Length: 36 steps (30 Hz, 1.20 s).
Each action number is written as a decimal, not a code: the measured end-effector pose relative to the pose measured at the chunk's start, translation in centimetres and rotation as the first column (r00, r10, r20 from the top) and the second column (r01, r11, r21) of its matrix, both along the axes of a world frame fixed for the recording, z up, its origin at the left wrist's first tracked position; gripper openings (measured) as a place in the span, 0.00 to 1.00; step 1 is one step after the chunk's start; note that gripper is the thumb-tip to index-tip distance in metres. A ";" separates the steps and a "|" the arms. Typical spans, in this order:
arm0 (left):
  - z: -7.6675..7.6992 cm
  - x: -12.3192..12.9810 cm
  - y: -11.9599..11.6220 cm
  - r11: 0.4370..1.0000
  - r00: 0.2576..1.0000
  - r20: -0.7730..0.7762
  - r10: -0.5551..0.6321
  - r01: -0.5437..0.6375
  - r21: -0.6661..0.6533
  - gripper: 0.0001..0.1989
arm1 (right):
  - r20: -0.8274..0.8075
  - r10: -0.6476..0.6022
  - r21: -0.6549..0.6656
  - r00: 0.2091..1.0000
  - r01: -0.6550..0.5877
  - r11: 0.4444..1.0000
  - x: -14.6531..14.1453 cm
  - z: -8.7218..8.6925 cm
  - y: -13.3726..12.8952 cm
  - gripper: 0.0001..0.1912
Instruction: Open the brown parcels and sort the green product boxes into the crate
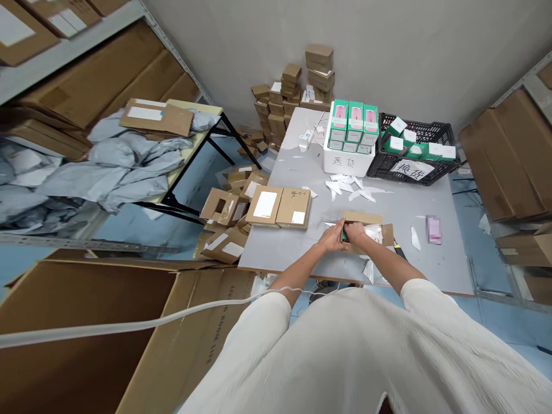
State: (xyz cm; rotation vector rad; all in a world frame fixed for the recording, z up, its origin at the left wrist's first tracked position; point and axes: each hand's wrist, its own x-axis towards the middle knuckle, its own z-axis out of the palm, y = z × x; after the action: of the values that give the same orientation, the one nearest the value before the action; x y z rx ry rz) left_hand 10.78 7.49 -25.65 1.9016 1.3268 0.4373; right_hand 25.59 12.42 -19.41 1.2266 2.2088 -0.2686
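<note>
An opened brown cardboard box (363, 217) lies near the table's front edge, its flaps spread and white wrapping (374, 233) showing inside. My left hand (332, 237) grips the left end of this box. At the same end my right hand (355, 232) reaches in with curled fingers, which hide whatever they hold. A sliver of a green item (344, 235) shows between the two hands. Just right of the box lies a yellow and black cutter (399, 251), partly covered by my right forearm.
Two closed cartons (279, 208) lie left of my hands. Behind stand a white bin (349, 163) and a black crate (414, 169), both holding green boxes. Paper scraps (345, 185) and a pink card (433, 230) lie about. A big open carton (181, 322) stands at lower left.
</note>
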 end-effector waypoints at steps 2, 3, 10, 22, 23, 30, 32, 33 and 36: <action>-0.1 0.0 0.1 1.000 1.000 0.003 0.006 -0.006 -0.011 0.76 | 0.003 0.003 -0.006 1.000 -0.003 1.000 0.1 0.3 0.1 0.34; -0.2 0.1 0.2 1.000 1.000 0.001 0.009 -0.009 -0.015 0.76 | 0.001 0.006 -0.011 1.000 -0.006 1.000 0.2 0.5 0.2 0.36; -0.2 0.2 0.7 1.000 1.000 -0.020 -0.005 0.005 0.002 0.74 | -0.095 -0.002 0.009 0.995 0.003 1.000 2.6 3.2 0.4 0.41; 1.1 0.2 0.3 1.000 0.998 -0.055 0.008 -0.008 0.007 0.72 | -0.457 -0.001 0.117 0.889 0.061 0.991 8.7 5.0 0.1 0.36; 1.1 0.2 0.4 1.000 0.999 -0.051 0.010 -0.010 0.004 0.72 | -0.494 -0.021 0.108 0.869 0.086 0.990 9.2 4.7 0.1 0.36; 1.4 0.2 0.1 1.000 0.998 -0.063 0.017 -0.018 -0.017 0.76 | -0.555 -0.195 -0.011 0.809 0.227 0.974 10.0 2.8 -0.5 0.41; 1.6 0.2 0.1 1.000 0.997 -0.076 0.012 -0.013 -0.018 0.75 | -0.518 -0.153 0.033 0.842 0.198 0.980 9.7 3.0 -0.4 0.44; 1.7 0.2 0.0 1.000 0.997 -0.079 0.011 -0.012 -0.017 0.75 | -0.489 -0.123 0.058 0.863 0.173 0.983 9.5 3.1 -0.3 0.44; 2.2 0.2 0.1 1.000 0.998 -0.067 0.019 -0.020 -0.021 0.73 | -0.408 -0.059 0.117 0.911 0.116 0.986 8.7 3.8 -0.2 0.38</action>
State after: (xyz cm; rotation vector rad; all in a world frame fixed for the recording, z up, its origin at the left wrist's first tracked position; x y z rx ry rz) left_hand 11.01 7.58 -23.48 1.9021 1.3890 0.3707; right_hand 34.34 12.20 -15.56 1.4549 2.5623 -0.4458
